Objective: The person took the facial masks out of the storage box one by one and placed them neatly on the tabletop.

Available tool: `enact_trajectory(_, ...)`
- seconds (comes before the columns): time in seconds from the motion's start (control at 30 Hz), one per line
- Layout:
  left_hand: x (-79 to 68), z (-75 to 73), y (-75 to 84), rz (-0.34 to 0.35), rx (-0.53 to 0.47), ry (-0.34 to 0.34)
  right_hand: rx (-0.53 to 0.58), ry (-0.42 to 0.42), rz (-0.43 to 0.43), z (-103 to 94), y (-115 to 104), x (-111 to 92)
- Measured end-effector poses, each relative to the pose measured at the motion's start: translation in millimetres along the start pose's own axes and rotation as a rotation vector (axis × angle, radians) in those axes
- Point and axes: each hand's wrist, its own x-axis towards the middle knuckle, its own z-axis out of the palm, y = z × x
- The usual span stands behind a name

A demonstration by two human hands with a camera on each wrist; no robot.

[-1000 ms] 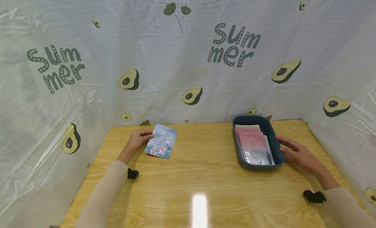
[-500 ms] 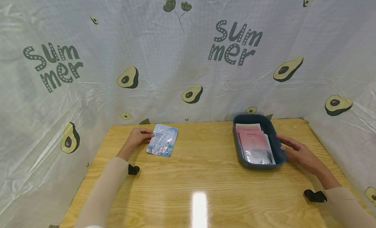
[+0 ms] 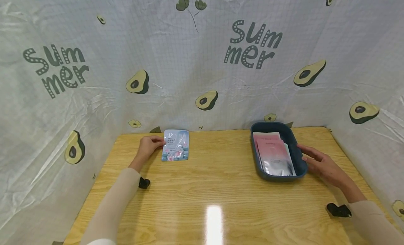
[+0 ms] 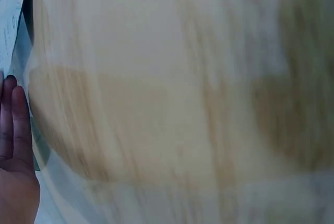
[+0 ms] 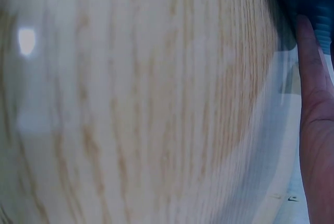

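Note:
A light-blue face mask packet (image 3: pixel 175 145) with a floral print stands out at the back left of the table in the head view. My left hand (image 3: pixel 149 146) pinches its left edge between thumb and fingers. In the left wrist view, part of the packet (image 4: pixel 9 20) shows at the fingertips. At the right is a dark blue plastic bin (image 3: pixel 285 132) holding pink-and-silver face mask packets (image 3: pixel 274 154). My right hand (image 3: pixel 325 166) touches the bin's right side with extended fingers; in the right wrist view a straight finger (image 5: pixel 311 67) lies against its wall.
The wooden table (image 3: pixel 195 181) runs between the two hands and reflects a bright light near its front. A white curtain (image 3: pixel 176 55) printed with avocados rises behind the table's back edge and along both sides. Dark wrist devices hang below both sleeves.
The blue packet has turned upright and moved slightly back, with the left hand still pinching its edge. My right hand and the bin keep their places.

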Motion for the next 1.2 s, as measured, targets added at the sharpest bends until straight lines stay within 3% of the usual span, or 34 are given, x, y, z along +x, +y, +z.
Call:
enact_trajectory(0.2,0.4,-3.4,-3.6,0.057,0.09,0.011,-0.009,-0.001,-0.005,0.9,-1.6,0.4)
enact_trajectory(0.4,2.1,-3.2,-9.4,0.157,0.184,0.02,-0.006,-0.001,-0.012,0.2,-3.7,0.7)
enact_trajectory(0.73,3.8,-3.7,-9.0,0.182,0.245,-0.02,0.011,-0.018,-0.017,0.1,-3.4,0.7)
enact_trajectory(0.97,6.9,-1.1,-14.6,0.244,0.323,-0.019,0.0,-0.01,-0.009,-0.6,-5.7,0.6)
enact_trajectory(1.2,6.0,-1.5,-11.8,0.229,0.347,-0.018,-0.031,-0.003,-0.003,-1.0,-6.7,0.9)
